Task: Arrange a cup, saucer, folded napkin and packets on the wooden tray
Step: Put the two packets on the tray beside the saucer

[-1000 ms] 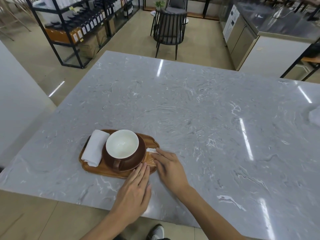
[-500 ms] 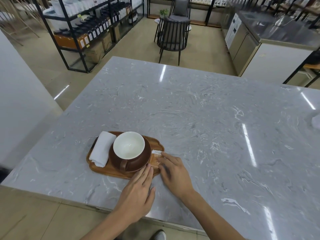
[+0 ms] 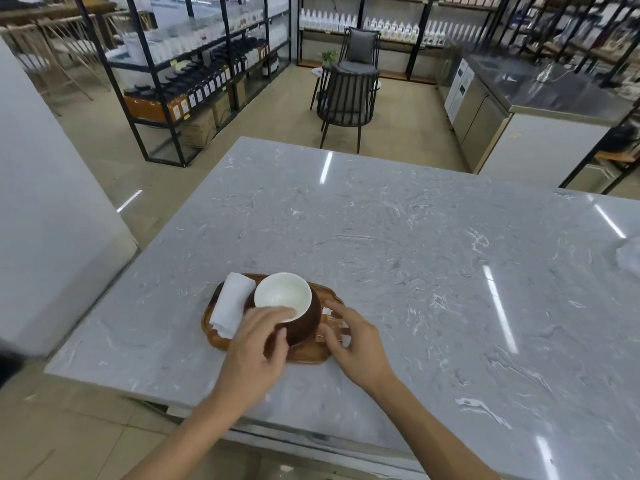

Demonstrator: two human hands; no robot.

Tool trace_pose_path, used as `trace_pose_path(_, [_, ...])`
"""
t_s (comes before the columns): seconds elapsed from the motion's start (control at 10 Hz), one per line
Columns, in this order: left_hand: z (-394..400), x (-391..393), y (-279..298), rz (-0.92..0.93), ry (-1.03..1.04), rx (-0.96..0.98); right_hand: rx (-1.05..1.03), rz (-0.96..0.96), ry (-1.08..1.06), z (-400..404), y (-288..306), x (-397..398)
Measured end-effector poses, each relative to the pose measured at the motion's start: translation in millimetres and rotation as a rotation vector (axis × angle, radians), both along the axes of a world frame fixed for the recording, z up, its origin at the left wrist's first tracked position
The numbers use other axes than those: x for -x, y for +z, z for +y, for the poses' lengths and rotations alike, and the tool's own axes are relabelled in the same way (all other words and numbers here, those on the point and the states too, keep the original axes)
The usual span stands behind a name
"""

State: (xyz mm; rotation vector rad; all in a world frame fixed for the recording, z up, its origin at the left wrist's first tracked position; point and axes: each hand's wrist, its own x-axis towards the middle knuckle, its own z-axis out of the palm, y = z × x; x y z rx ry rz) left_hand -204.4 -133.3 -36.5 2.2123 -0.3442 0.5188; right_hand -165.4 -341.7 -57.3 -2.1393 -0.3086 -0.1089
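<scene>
A large grey marble-patterned table [image 3: 398,258] carries an oval brown wooden tray [image 3: 308,355] near its front left corner and a crumpled white object [image 3: 630,258] at its right edge.

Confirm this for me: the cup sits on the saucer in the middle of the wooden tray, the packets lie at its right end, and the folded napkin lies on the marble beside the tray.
Not quite. The head view shows the folded napkin lying on the wooden tray itself, at its left end beside the saucer, not on the marble. The rest holds: cup on saucer, packets at the right end.
</scene>
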Motion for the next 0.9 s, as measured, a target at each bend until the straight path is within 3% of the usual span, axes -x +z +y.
trace_pose_path(0.1, [35.0, -21.7, -0.4, 0.099, 0.164, 0.085, -0.064, 0.104, -0.004, 15.9, 6.3, -2.5])
trace_pose_path(0.2, [54.7, -39.0, -9.2, 0.464, 0.021, 0.239, -0.091, 0.2, 0.008, 30.4, 6.3, -1.9])
trace_pose_path(0.3, [58.3, -50.1, -16.5, 0.625, -0.123, 0.357, -0.14, 0.22, 0.016, 41.4, 3.6, -2.0])
trace_pose_path(0.6, [57.8, -51.8, -32.5, 0.53, -0.092, 0.388, -0.118, 0.183, -0.079, 52.2, 1.6, -2.6])
trace_pose_path(0.7, [60.5, -49.0, -28.9, 0.525, -0.09, 0.304, -0.082, 0.17, -0.069, 52.2, 10.6, -1.7])
trace_pose_path(0.9, [70.2, -61.9, 9.1, 0.191, -0.07, -0.084, 0.123, -0.11, -0.067, 39.4, 31.4, -15.0])
